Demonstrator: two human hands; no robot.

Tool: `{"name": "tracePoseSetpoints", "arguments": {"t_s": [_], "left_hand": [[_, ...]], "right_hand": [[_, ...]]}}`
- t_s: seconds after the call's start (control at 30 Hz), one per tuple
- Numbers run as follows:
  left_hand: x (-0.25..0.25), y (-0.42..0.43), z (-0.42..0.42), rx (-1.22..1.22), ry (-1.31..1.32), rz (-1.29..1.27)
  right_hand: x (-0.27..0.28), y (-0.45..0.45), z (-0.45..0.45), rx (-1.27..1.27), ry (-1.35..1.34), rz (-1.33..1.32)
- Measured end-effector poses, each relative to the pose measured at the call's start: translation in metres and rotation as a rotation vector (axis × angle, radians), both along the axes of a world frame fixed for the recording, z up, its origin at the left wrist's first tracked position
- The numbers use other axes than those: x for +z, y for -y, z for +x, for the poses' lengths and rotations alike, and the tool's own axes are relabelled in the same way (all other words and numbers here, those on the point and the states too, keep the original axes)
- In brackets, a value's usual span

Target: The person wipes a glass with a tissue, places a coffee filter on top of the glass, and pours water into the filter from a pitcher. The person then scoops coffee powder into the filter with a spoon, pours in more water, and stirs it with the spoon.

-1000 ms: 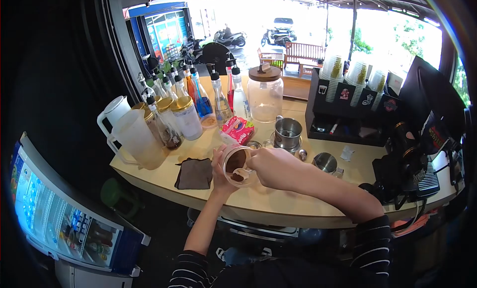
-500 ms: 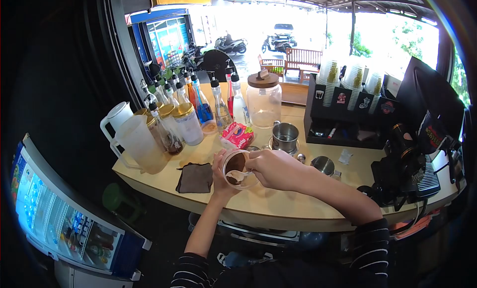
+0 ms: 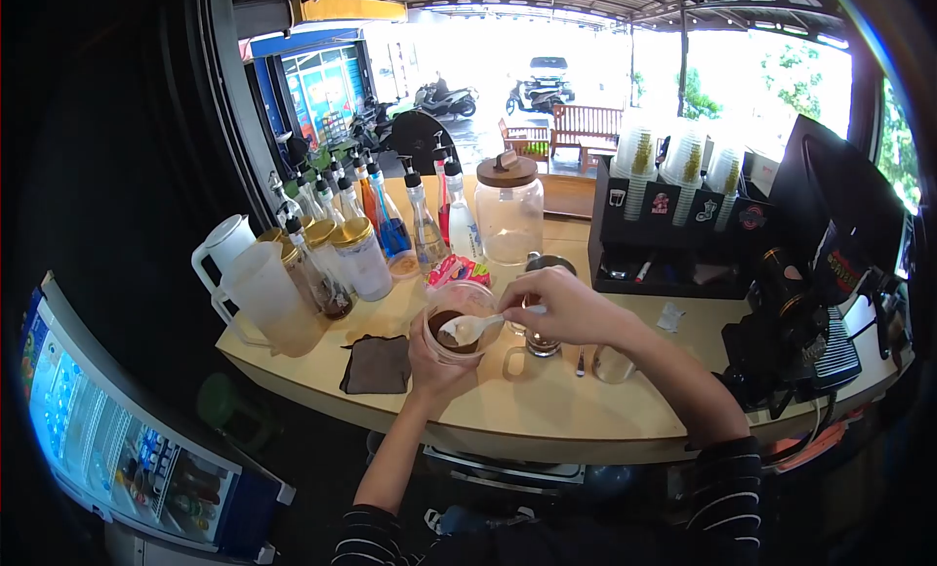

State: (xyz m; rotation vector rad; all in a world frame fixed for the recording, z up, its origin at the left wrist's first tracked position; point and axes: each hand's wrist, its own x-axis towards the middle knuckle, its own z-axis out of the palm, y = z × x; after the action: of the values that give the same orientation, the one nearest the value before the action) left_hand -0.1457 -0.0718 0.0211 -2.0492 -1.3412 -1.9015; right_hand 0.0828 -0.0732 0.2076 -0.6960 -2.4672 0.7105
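"Head view: what's different?"
"The right hand (image 3: 558, 307) is farther back from the jar (image 3: 467, 297) than a moment ago, and more of the spoon (image 3: 478, 325) shows."
"Grips?"
"Right pinches the spoon's handle; left (image 3: 436, 367) curls around the jar, over the counter (image 3: 441, 415), nearer than the pink pack (image 3: 457, 270)."
"Meaning?"
"Scooping seems under way, the spoon likely lifting off the powder (image 3: 446, 321). Whether it's loaded, I can't tell."

Drinks stall or small café, open-fronted: pale serving counter (image 3: 500, 406), 6 o'clock; pump bottles (image 3: 393, 236), several coloured, 10 o'clock; stacked plastic cups (image 3: 685, 166), 2 o'clock; glass-fronted drinks fridge (image 3: 127, 439), 8 o'clock; outdoors, wooden bench (image 3: 586, 123), 1 o'clock, and parked motorbike (image 3: 444, 101), 12 o'clock.
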Motion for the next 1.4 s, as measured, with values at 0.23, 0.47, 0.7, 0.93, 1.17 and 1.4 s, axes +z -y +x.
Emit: {"name": "tracePoseSetpoints", "arguments": {"t_s": [0.23, 0.47, 0.7, 0.93, 1.17, 1.4], "left_hand": [[0.006, -0.016, 0.004, -0.14, 0.165, -0.085], [0.0, -0.034, 0.004, -0.276, 0.368, -0.161], [-0.007, -0.041, -0.001, -0.31, 0.35, -0.118], [0.002, -0.036, 0.006, -0.361, 0.406, -0.146], [0.002, -0.037, 0.005, -0.346, 0.401, -0.134], [-0.001, -0.039, 0.004, -0.348, 0.403, -0.134]], "right_hand": [[0.021, -0.017, 0.024, -0.143, -0.134, 0.028], [0.022, -0.025, 0.066, -0.361, -0.082, 0.086], [0.0, -0.02, 0.088, -0.539, -0.09, 0.209], [-0.014, -0.021, 0.092, -0.614, 0.003, 0.224], [-0.025, -0.03, 0.094, -0.631, -0.058, 0.319], [-0.03, -0.037, 0.086, -0.599, -0.074, 0.393]]}}
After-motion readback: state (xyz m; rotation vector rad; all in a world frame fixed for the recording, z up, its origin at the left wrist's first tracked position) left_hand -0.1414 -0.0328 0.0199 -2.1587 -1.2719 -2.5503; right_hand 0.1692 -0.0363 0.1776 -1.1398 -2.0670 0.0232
